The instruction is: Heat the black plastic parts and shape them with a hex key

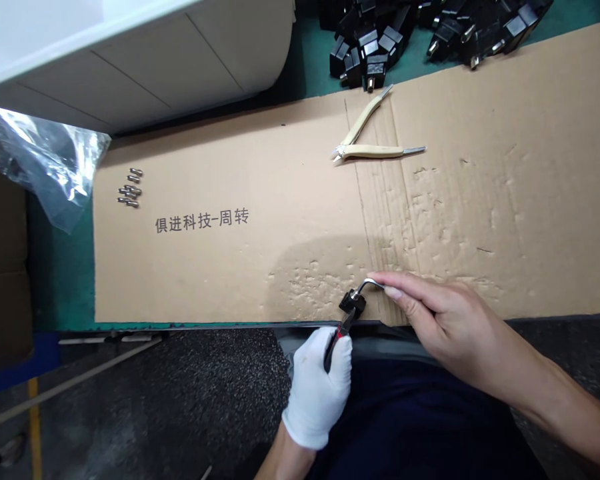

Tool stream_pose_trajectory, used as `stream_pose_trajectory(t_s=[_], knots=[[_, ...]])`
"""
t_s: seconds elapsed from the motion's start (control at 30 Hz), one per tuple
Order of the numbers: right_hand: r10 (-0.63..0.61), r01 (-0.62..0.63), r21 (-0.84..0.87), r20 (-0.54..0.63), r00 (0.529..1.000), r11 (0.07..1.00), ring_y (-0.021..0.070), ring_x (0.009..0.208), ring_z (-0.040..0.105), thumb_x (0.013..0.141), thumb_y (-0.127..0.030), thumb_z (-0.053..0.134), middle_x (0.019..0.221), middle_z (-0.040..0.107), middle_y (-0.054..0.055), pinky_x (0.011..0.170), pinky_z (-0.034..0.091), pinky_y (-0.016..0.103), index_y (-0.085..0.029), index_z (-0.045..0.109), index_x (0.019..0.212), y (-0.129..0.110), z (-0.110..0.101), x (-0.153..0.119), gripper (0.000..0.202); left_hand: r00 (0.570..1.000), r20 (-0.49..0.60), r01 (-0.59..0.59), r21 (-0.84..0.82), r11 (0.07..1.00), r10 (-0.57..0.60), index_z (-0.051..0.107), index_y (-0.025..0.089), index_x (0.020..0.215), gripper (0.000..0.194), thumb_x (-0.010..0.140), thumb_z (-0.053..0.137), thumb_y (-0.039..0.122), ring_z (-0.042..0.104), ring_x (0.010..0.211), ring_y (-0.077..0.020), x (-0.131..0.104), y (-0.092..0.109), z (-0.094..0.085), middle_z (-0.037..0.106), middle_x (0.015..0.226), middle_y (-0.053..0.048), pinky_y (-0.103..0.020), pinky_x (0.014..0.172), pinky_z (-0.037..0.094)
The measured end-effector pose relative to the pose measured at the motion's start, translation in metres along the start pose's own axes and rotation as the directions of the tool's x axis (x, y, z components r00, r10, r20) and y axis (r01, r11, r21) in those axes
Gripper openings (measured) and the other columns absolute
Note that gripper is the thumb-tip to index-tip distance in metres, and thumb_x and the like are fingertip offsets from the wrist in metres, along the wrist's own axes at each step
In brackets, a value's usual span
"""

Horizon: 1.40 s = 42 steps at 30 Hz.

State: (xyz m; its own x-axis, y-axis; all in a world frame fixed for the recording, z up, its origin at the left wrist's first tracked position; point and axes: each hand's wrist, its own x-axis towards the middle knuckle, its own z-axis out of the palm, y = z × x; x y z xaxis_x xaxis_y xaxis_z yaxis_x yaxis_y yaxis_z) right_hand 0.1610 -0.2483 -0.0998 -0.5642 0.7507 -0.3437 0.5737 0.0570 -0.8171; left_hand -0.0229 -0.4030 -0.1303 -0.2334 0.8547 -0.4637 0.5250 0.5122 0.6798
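My left hand [319, 387], in a white glove, is closed around red-and-black-handled pliers [339, 335]. The jaws of these pliers meet a small black part [353, 304] near the front edge of the cardboard. Bare, my right hand [443, 313] pinches a bent metal hex key [371, 281] between thumb and fingers. Its far end reaches the metal fitting on top of the black part; whether it sits inside the fitting I cannot tell. Farther back on the cardboard lie cutting pliers [367, 143] with cream handles, spread apart and touched by neither hand.
Several small metal fittings [131, 189] lie at the left of the cardboard sheet [220, 273]. Black parts with metal ends [375, 50] are heaped at the back. A white bin [195, 63] and a clear plastic bag [63, 167] occupy the left back.
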Motion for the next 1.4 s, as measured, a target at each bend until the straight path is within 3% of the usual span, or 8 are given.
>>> stream_pose_trajectory(t_s=[0.2, 0.6, 0.87, 1.27, 1.4], knots=[[0.016, -0.016, -0.019, -0.004, 1.0, 1.0, 0.0181, 0.111, 0.073, 0.106, -0.031, 0.051, 0.125, 0.075, -0.007, 0.085, 0.061, 0.025, -0.036, 0.068, 0.132, -0.001, -0.002, -0.001, 0.031, 1.0, -0.015, -0.013, 0.006, 1.0, 0.013, 0.065, 0.019, 0.092, 0.033, 0.105, 0.044, 0.041, 0.062, 0.08, -0.0199, 0.001, -0.001, 0.001, 0.068, 0.086, -0.005, -0.03, 0.079, 0.044], [0.049, -0.05, 0.013, 0.03, 0.998, 0.999, 0.0107, 0.103, 0.075, 0.106, -0.027, 0.051, 0.119, 0.077, -0.012, 0.084, 0.056, 0.018, -0.037, 0.069, 0.129, -0.007, -0.007, 0.006, 0.031, 1.0, -0.015, -0.026, 0.012, 1.0, 0.026, 0.065, 0.019, 0.09, 0.033, 0.104, 0.045, 0.041, 0.062, 0.079, -0.0195, 0.001, -0.001, 0.0, 0.068, 0.084, -0.005, -0.03, 0.077, 0.045], [0.038, -0.04, 0.032, 0.074, 0.997, 0.999, 0.0146, 0.12, 0.068, 0.107, -0.031, 0.05, 0.131, 0.072, -0.011, 0.104, 0.054, 0.024, -0.038, 0.068, 0.132, -0.004, -0.007, 0.003, 0.031, 1.0, 0.001, -0.021, -0.017, 1.0, 0.021, 0.066, 0.018, 0.092, 0.033, 0.104, 0.045, 0.041, 0.063, 0.082, -0.0208, 0.001, -0.005, 0.003, 0.069, 0.087, -0.006, -0.032, 0.08, 0.046], [0.045, -0.053, 0.049, 0.151, 0.988, 0.997, 0.0207, 0.119, 0.069, 0.109, -0.037, 0.046, 0.13, 0.072, -0.008, 0.103, 0.058, 0.035, -0.042, 0.066, 0.134, -0.006, -0.011, -0.009, 0.032, 0.986, 0.163, 0.064, -0.254, 0.965, -0.023, 0.067, 0.018, 0.119, 0.04, 0.105, 0.042, 0.046, 0.065, 0.101, -0.0239, -0.008, -0.005, -0.011, 0.072, 0.11, -0.011, -0.036, 0.093, 0.051], [0.042, -0.05, 0.053, 0.143, 0.989, 0.997, 0.0227, 0.118, 0.07, 0.108, -0.038, 0.047, 0.119, 0.076, -0.004, 0.104, 0.057, 0.039, -0.04, 0.066, 0.134, -0.009, -0.013, -0.01, 0.033, 0.985, 0.169, 0.079, -0.293, 0.953, -0.029, 0.066, 0.018, 0.124, 0.042, 0.105, 0.044, 0.048, 0.064, 0.104, -0.0245, -0.007, -0.001, -0.014, 0.071, 0.114, -0.011, -0.038, 0.096, 0.051]])
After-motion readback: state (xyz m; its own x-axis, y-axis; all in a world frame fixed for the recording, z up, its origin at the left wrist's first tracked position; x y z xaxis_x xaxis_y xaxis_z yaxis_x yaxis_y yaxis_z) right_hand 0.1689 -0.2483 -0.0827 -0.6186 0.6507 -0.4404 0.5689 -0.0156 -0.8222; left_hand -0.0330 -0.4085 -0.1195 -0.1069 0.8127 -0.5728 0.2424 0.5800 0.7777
